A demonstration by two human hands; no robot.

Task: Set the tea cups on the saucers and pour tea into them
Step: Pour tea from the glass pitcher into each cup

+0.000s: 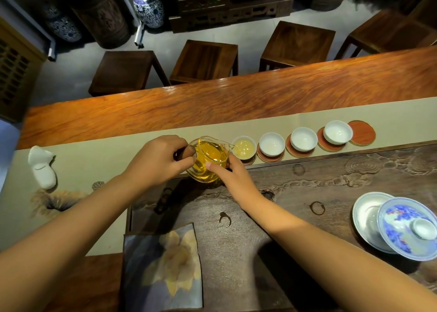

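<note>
A glass pitcher (209, 160) of yellow tea is held tilted, spout toward the right. My left hand (160, 160) grips its dark handle; my right hand (227, 169) steadies its body from below. Right of the spout runs a row of white cups on round red saucers. The nearest cup (244, 146) holds pale tea. The second cup (272, 144), third cup (303, 138) and fourth cup (337, 132) look empty or nearly so. A bare saucer (362, 133) ends the row.
The cups stand on a beige runner (99, 160) along a wooden table. A dark carved tea tray (331, 174) lies nearer me, with a blue-and-white gaiwan and lid (399, 226) at right. A folded cloth (163, 264) sits in front, a white strainer stand (42, 167) far left.
</note>
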